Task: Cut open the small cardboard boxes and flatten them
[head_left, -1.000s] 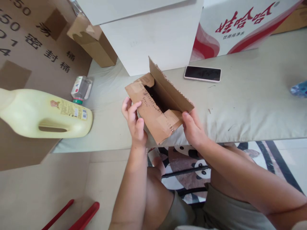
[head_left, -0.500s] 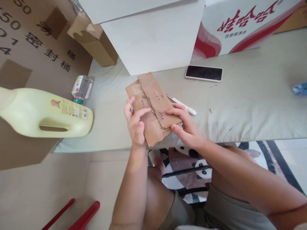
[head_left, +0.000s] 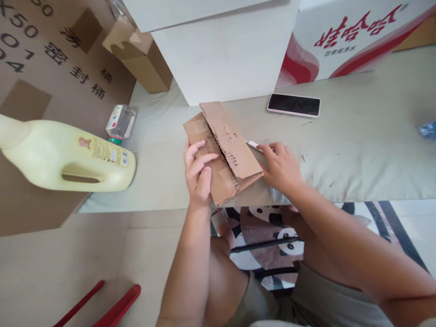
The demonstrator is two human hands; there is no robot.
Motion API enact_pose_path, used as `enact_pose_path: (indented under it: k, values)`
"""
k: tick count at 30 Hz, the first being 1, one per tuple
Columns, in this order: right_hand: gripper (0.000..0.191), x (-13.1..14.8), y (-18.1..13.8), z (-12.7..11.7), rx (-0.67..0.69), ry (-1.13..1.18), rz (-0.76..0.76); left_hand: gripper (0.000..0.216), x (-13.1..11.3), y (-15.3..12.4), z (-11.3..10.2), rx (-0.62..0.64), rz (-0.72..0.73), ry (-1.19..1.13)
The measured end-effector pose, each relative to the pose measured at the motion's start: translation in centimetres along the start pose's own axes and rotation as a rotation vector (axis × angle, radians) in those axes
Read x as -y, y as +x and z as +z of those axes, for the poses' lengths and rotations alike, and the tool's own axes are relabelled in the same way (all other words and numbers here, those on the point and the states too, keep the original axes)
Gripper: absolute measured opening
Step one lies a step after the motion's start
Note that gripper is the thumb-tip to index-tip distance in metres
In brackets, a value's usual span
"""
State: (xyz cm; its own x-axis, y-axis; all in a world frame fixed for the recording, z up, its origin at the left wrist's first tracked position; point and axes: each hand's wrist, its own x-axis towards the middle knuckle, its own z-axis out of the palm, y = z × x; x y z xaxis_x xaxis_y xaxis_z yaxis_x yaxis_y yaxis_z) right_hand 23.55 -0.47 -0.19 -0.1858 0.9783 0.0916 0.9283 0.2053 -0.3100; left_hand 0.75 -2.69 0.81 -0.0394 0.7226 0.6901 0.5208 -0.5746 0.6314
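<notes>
A folded piece of brown cardboard with torn, ridged edges lies at the front of the cloth-covered surface, its upper flap raised a little. My left hand is at the cardboard's left side, fingers bent over the lower layer and pressing on it. To the right, my right hand is closed over the white utility knife. Only the knife's front end shows past the fingers; its handle is hidden under the hand.
A phone lies behind the knife, before white boxes. On the left are a large yellow jug, a small clear bottle and brown cartons. Red bars show at lower left.
My right hand has let go of the cardboard's right edge and moved right onto the knife. The cardboard's upper flap has lifted. My left hand stays at the cardboard.
</notes>
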Motion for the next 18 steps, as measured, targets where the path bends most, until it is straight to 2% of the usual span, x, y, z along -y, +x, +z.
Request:
enact_pose_path:
  k: [3,8,11,18]
  values:
    - [0.046,-0.19,0.02,-0.1,-0.04,-0.072,0.07,0.031,0.03,-0.05,-0.22,0.021,0.003,0.008]
    - [0.039,-0.5,0.47,-0.38,0.132,-0.095,0.102,0.031,-0.03,-0.07,-0.32,0.032,0.001,-0.002]
    - [0.037,-0.28,0.53,-0.48,0.171,0.004,0.098,0.03,-0.1,-0.04,-0.24,0.026,0.006,-0.013]
    - [0.043,0.03,0.56,-0.47,0.122,0.305,0.109,0.033,-0.02,-0.1,-0.27,0.03,-0.009,0.029]
